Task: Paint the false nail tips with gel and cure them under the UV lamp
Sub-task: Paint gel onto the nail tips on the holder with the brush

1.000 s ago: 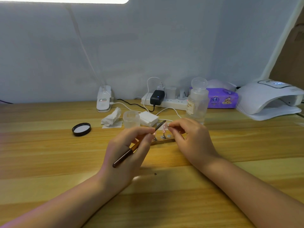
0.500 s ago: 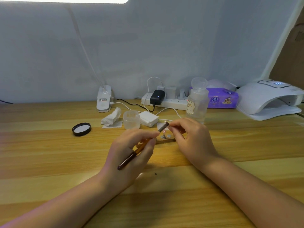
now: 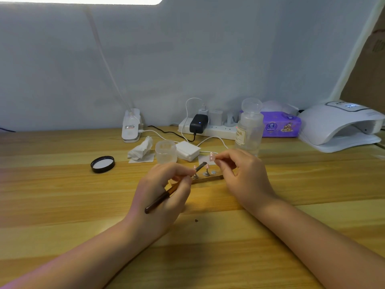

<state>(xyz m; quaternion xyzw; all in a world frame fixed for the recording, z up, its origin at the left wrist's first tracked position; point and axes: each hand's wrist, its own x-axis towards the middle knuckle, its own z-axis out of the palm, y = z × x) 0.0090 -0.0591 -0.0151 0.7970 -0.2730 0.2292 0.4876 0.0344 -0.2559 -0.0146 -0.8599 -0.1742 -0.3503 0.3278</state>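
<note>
while the left hand [image 3: 164, 195] is gripping a brown gel brush [image 3: 173, 188] at frame centre, the right hand [image 3: 241, 174] is pinching a pink false nail tip [image 3: 211, 157] just above the wooden holder [image 3: 208, 178]. the white uv lamp [image 3: 341, 126] is sitting at the right edge.

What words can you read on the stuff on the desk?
"NAIL" on the clear bottle's label; the smaller print under it is blurred.
Purple tissue pack: a round logo and cartoon, words too small.
UV lamp display: lit, unreadable.
Desk lamp base sticker: too blurred.
</note>
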